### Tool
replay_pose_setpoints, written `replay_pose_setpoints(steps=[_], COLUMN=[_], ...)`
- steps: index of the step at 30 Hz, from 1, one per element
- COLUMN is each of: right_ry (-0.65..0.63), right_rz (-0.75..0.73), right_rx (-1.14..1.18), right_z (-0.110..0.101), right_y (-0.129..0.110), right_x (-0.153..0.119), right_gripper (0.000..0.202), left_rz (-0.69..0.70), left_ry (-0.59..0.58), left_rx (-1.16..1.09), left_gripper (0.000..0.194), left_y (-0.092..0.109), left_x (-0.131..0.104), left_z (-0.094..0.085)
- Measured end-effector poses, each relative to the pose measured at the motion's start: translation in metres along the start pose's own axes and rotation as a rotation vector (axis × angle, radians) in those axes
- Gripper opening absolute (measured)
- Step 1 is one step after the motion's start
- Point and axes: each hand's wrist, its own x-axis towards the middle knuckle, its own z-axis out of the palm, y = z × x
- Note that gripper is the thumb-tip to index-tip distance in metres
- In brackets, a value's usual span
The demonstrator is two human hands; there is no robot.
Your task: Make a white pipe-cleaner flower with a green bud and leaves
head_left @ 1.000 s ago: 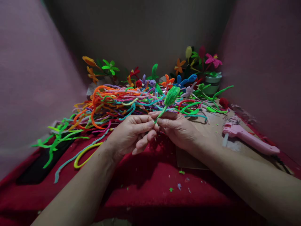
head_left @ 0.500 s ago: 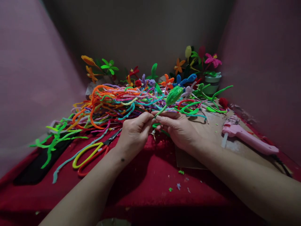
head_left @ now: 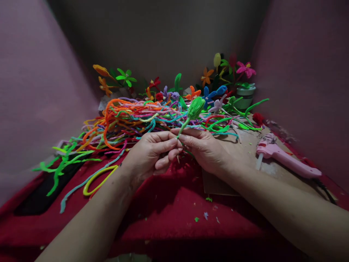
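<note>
At the table's left edge, a flat black object (head_left: pixel 40 194) lies on the red cloth (head_left: pixel 163 218), with fuzzy bright green stems (head_left: pixel 61 167) branching over its far end. Just right of them, a pale blue stem (head_left: pixel 81 186) trails toward the near edge, beside a yellow loop handle (head_left: pixel 95 178) partly hidden by the left forearm. A tangled heap of coloured stems (head_left: pixel 136 116) covers the far left and middle of the table, and orange and green flowers (head_left: pixel 126 76) stand behind it.

The left hand (head_left: pixel 155 153) is nearly closed, thumb and forefinger pinching the low end of the green bud's stem; the other fingers curl beneath. The green bud (head_left: pixel 196 108) is held up in front of the heap, near the middle of the table. It is plump, oval and fuzzy, with lengthwise ridges, lighter at its tip, on a slim green stem leaning slightly right. The right hand (head_left: pixel 204 147) pinches the same stem end, its fingertips close against the left's; a thin green strand below them probably belongs to the stem.

Toward the right edge, a pink glue gun (head_left: pixel 289 160) rests on cardboard (head_left: pixel 242 151), and a pale green jar (head_left: pixel 245 96) stands near the far right corner.
</note>
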Motion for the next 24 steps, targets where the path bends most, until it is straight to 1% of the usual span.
replay_pose_setpoints(steps=[3, 4, 6, 8, 11, 13, 15, 16, 18, 20, 24], right_ry=[0.000, 0.010, 0.035, 0.067, 0.119, 0.139, 0.143, 0.140, 0.134, 0.124, 0.073], right_rz=[-0.005, -0.005, -0.003, -0.008, -0.037, -0.046, -0.045, -0.042, -0.025, 0.002, 0.023], right_rx=[-0.003, -0.001, 0.012, 0.024, 0.004, -0.020, -0.028, -0.030, -0.037, -0.037, -0.007], right_z=[-0.001, -0.001, -0.002, -0.002, -0.001, -0.001, -0.001, -0.001, 0.000, 0.001, 0.002], right_y=[-0.001, -0.001, -0.001, 0.000, 0.001, 0.002, 0.004, 0.004, 0.004, 0.003, 0.003], right_x=[0.000, 0.000, 0.000, 0.000, 0.000, 0.000, 0.000, 0.000, -0.001, -0.002, -0.003], right_gripper=[0.018, 0.017, 0.014, 0.012, 0.011, 0.011, 0.011, 0.012, 0.013, 0.015, 0.023], left_rz=[-0.026, -0.004, 0.079, 0.220, 0.491, 0.648, 0.737, 0.750, 0.722, 0.630, 0.396], left_ry=[-0.045, -0.036, 0.033, 0.165, 0.391, 0.465, 0.465, 0.452, 0.439, 0.441, 0.420], left_rx=[0.013, 0.061, 0.236, 0.476, 0.828, 0.988, 1.063, 1.072, 1.049, 0.960, 0.598], left_gripper=[0.014, 0.016, 0.021, 0.020, 0.012, 0.010, 0.009, 0.010, 0.012, 0.013, 0.013], left_y=[0.000, 0.000, 0.000, -0.003, -0.010, -0.016, -0.019, -0.020, -0.020, -0.018, -0.010], left_x=[0.000, 0.000, 0.000, 0.001, 0.004, 0.005, 0.005, 0.005, 0.004, 0.004, 0.002], left_z=[0.000, 0.002, 0.006, 0.010, 0.011, 0.008, 0.006, 0.005, 0.005, 0.008, 0.014])
